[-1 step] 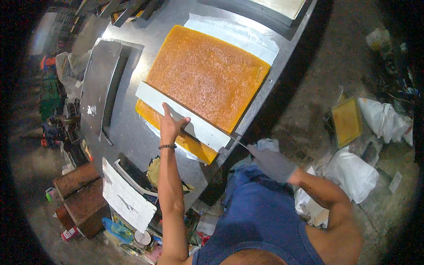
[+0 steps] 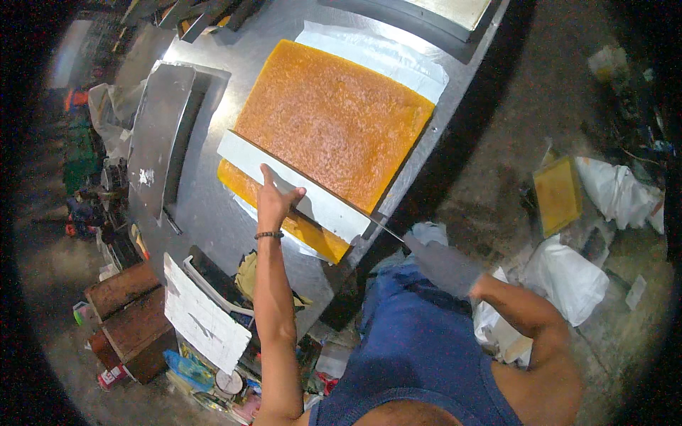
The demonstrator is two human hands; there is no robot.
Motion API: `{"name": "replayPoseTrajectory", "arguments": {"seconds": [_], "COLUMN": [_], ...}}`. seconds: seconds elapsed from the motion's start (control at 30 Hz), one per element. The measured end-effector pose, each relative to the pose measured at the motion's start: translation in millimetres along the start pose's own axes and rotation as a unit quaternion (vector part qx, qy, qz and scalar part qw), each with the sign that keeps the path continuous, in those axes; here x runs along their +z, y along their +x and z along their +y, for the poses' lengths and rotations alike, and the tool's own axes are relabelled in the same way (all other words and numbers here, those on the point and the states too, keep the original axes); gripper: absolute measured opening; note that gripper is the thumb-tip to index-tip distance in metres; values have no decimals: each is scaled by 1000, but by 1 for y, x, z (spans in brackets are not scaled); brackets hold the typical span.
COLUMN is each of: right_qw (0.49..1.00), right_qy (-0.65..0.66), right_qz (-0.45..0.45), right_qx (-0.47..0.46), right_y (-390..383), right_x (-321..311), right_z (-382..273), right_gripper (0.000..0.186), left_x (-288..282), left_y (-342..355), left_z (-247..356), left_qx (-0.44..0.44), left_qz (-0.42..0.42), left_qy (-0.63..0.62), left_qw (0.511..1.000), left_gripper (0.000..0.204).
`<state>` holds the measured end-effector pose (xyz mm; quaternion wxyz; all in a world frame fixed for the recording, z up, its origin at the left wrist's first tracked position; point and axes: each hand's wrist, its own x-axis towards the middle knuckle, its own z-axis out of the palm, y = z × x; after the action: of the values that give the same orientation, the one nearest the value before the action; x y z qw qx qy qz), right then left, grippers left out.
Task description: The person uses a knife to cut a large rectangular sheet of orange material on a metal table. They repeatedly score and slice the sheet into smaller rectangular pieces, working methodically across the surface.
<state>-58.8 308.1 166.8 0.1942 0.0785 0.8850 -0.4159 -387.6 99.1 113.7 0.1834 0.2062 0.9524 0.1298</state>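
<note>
A large rectangular cake slab (image 2: 334, 121) with a browned, pitted top and yellow sides lies on white paper (image 2: 376, 57). Across its near part rests a straight white strip of board (image 2: 323, 201). My left hand (image 2: 273, 202), a dark bead bracelet at the wrist, presses on that strip with thumb and forefinger spread apart. My right hand (image 2: 446, 266), in a grey glove, is closed around the handle end of a long thin knife (image 2: 387, 228). The handle is hidden in the glove. Along the strip's far edge runs the blade, at the slab's right side.
The slab is on a metal table (image 2: 206, 206), whose right edge passes close by. A dark metal tray (image 2: 160, 142) lies to the left, and another tray (image 2: 455, 18) at the far end. White sacks (image 2: 565, 280) and a yellow-faced panel (image 2: 558, 195) are on the floor at right.
My right hand has drawn back slightly to the right and toward me, with more blade showing. My left hand and the strip look unmoved.
</note>
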Motion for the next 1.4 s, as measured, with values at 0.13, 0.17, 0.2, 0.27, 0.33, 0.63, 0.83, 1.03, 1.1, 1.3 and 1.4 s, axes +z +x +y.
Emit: {"name": "replayPoseTrajectory", "arguments": {"seconds": [0.13, 0.17, 0.2, 0.27, 0.33, 0.63, 0.83, 1.03, 1.1, 1.3, 1.4], "right_qw": [1000, 998, 998, 998, 998, 995, 972, 985, 982, 994, 997], "right_qy": [-24, 61, 35, 46, 54, 83, 87, 26, -34, 5, 2], "right_qz": [-8, 2, -34, -21, 25, 56, 156, 96, 94, 45, 30], "right_qx": [13, 7, 43, 40, 4, 2, -156, -138, -161, -99, -76], "right_y": [8, 13, 21, 26, 10, -91, 127, 273, 291, 321, 331], "right_x": [4, 9, 17, 37, 55, 12, -29, -35, -34, -38, -41], "right_z": [9, 13, 18, 31, 47, 50, -44, -95, -101, -111, -119], "right_gripper": [47, 47, 47, 47, 48, 46, 41, 40, 39, 36, 36], "left_x": [3, 3, 2, -2, -4, 6, 4, 7, 9, 11, 14], "left_y": [6, 5, 6, 5, 4, 3, 5, 5, 3, 3, 4], "left_z": [-2, -2, -1, 2, 6, -1, 2, 1, 1, 0, -3], "left_qx": [21, 11, -3, -26, -42, -10, -44, -68, -75, -82, -75], "left_qz": [16, 6, -7, -19, -19, 15, -20, -22, -37, -41, -46], "left_qy": [-29, -28, -27, -26, -30, -30, -83, -87, -83, -87, -112], "left_qw": [999, 1000, 1000, 999, 998, 999, 995, 994, 993, 992, 990], "left_gripper": [125, 124, 123, 123, 124, 126, 132, 103, 98, 98, 100]}}
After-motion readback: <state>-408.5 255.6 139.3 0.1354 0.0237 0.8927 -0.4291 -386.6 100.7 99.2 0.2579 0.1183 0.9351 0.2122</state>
